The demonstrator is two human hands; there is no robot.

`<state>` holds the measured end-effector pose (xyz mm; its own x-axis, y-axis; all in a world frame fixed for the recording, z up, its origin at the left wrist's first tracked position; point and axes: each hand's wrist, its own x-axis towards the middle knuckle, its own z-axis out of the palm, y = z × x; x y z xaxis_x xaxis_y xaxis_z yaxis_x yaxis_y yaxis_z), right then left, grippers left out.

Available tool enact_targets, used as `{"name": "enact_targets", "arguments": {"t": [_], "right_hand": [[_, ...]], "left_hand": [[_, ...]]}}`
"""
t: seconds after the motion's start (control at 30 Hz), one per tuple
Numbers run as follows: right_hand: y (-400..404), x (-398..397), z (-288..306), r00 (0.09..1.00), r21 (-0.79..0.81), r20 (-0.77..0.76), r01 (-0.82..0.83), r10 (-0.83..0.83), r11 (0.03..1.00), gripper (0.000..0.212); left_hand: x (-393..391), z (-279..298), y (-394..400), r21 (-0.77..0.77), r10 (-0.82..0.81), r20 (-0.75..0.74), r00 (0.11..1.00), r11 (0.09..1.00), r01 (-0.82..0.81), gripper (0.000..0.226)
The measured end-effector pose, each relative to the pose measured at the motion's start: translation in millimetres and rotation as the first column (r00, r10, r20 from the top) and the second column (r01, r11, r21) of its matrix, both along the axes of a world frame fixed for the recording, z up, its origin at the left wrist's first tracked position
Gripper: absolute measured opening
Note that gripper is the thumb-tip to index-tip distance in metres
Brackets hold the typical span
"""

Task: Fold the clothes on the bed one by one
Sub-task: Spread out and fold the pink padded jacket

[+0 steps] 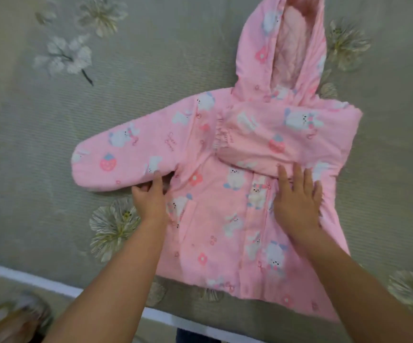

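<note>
A pink hooded jacket (215, 206) lay face up on the bed (52, 125), right of centre, its hood (287, 45) pointing to 12 o'clock. One sleeve (282, 134) was already folded across the chest; the other sleeve (126, 154) stretched out toward 9 o'clock. The left hand (151, 196) pinched the fabric at the armpit of that outstretched sleeve, fingers curled on the cloth. The right hand (297, 201) lay flat on the jacket front, fingers straight and slightly spread, just below the folded sleeve. The jacket looked quilted, soft and light, likely springy enough to unfold itself; gripping the sleeve near its seam while pressing the body down seemed sensible.
</note>
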<state>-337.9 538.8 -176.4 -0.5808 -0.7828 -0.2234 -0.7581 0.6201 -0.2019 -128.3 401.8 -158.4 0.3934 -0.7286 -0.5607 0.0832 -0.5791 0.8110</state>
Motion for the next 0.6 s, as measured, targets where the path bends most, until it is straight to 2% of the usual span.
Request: {"name": "enact_targets", "arguments": {"t": [0.07,0.1,0.13,0.17,0.2,0.23,0.27,0.3,0.33,0.37,0.4,0.43,0.47,0.5,0.57,0.6], "right_hand": [[0,-4,3,0.999,0.045,0.011,-0.041,0.041,0.998,0.059],[1,-6,7,0.998,0.060,0.017,-0.066,0.065,0.996,0.059],[0,-8,12,0.996,0.080,0.022,-0.092,0.090,0.993,0.058],[-1,-11,16,0.992,0.114,0.027,-0.126,0.123,0.986,0.058],[-3,-15,21,0.987,0.153,0.035,-0.163,0.159,0.975,0.059],[-4,-19,25,0.980,0.172,0.079,-0.195,0.183,0.966,0.057],[-5,-24,28,0.972,0.145,0.174,-0.181,0.155,0.973,0.055],[-6,-31,34,0.955,0.082,0.289,-0.100,0.072,0.992,0.051],[-5,-38,41,0.919,0.031,0.394,0.015,-0.026,0.999,0.045],[-3,-46,47,0.876,0.001,0.468,0.135,-0.119,0.991,0.040],[0,-54,52,0.845,-0.027,0.500,0.235,-0.191,0.972,0.034],[2,-62,56,0.818,-0.065,0.519,0.326,-0.247,0.943,0.030],[3,-72,60,0.797,-0.116,0.528,0.411,-0.294,0.904,0.028],[2,-80,64,0.774,-0.168,0.545,0.478,-0.323,0.862,0.026],[-9,-98,73,0.774,-0.267,0.545,0.525,-0.323,0.808,0.025],[-20,-106,76,0.783,-0.312,0.542,0.525,-0.306,0.792,0.027]], "left_hand": [[-3,7,-22,0.021,0.203,-0.335,0.920,0.978,-0.208,0.036],[-6,11,-30,-0.015,0.233,-0.364,0.902,0.967,-0.255,0.033],[-11,19,-37,-0.081,0.205,-0.274,0.940,0.969,-0.235,0.035],[-17,26,-40,-0.165,0.121,-0.093,0.988,0.977,-0.136,0.035],[-26,34,-42,-0.264,0.007,0.135,0.991,0.964,0.029,0.034],[-37,42,-39,-0.365,-0.100,0.349,0.932,0.901,0.234,0.031],[-48,48,-35,-0.425,-0.221,0.513,0.829,0.774,0.469,0.030],[-61,52,-30,-0.405,-0.348,0.643,0.682,0.602,0.688,0.036],[-72,52,-25,-0.303,-0.480,0.732,0.484,0.406,0.862,0.047],[-84,51,-19,-0.122,-0.608,0.764,0.215,0.191,0.974,0.056],[-94,49,-14,0.108,-0.668,0.738,-0.099,-0.028,0.994,0.057],[-101,44,-12,0.274,-0.635,0.692,-0.343,-0.207,0.939,0.054],[-107,40,-12,0.335,-0.602,0.659,-0.451,-0.302,0.892,0.049],[-108,38,-14,0.302,-0.592,0.676,-0.438,-0.320,0.898,0.045],[-112,35,-19,0.070,-0.515,0.843,-0.155,-0.182,0.981,0.039],[-111,31,-24,0.010,-0.431,0.901,-0.049,-0.093,0.996,0.041]]}}
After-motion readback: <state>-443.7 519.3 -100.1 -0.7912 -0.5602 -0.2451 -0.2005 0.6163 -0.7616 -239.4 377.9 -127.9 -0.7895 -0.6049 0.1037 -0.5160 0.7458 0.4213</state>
